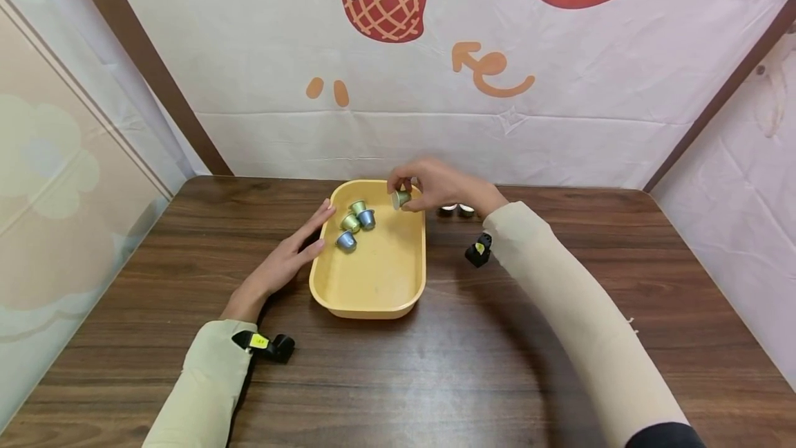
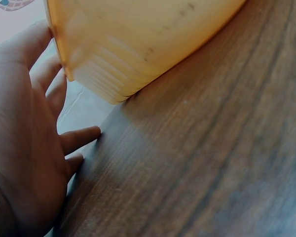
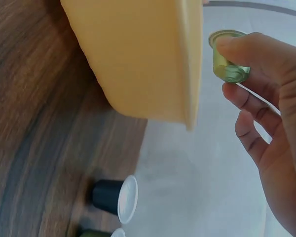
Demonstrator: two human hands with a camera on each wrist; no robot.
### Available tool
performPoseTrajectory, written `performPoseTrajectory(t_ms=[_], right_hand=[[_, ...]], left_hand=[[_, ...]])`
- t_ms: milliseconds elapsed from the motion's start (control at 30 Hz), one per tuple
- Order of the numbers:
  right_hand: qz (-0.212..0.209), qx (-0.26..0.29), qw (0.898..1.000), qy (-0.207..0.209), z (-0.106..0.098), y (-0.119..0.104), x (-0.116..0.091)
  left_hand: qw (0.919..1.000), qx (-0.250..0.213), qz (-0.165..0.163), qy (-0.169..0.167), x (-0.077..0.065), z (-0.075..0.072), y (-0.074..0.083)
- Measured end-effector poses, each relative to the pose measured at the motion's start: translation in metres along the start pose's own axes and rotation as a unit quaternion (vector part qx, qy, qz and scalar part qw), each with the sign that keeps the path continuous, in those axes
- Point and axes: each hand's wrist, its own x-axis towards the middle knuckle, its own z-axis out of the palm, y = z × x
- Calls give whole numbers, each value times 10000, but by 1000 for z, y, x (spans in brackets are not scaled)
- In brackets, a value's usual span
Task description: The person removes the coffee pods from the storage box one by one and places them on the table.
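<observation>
A yellow plastic tray (image 1: pixel 382 275) stands on the table. Several coffee capsules lie in its left part: a blue capsule (image 1: pixel 346 241), another blue capsule (image 1: pixel 367 219), a green capsule (image 1: pixel 350 222) and a pale green capsule (image 1: pixel 357 207). My left hand (image 1: pixel 280 265) rests against the tray's left rim, fingers extended. Over the tray's back right corner, my right hand (image 1: pixel 435 187) pinches a green coffee capsule (image 1: pixel 400 200) between thumb and fingers. In the right wrist view this green capsule (image 3: pixel 229 59) is raised above rim level.
Right of the tray, partly hidden under the right wrist in the head view, are two dark capsules with white lids. The right wrist view shows one black capsule (image 3: pixel 107 195) lying on the wooden table (image 3: pixel 29 148). A printed cloth (image 1: pixel 404 137) hangs behind the table's back edge.
</observation>
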Motion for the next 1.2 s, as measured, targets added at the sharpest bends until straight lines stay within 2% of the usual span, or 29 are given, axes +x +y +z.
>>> performPoseTrajectory(t_ms=[200, 600, 933, 1200], right_hand=[[95, 412, 9981, 455, -8, 3, -17], [311, 835, 9885, 1222, -9, 13, -46], [461, 857, 9801, 1730, -23, -14, -72], [542, 752, 9756, 1992, -25, -10, -92]], left_hand=[[10000, 20, 52, 25, 1, 0, -1], [10000, 18, 8, 10, 2, 1, -1], [10000, 17, -60, 13, 0, 0, 0], [10000, 38, -24, 15, 0, 0, -1]])
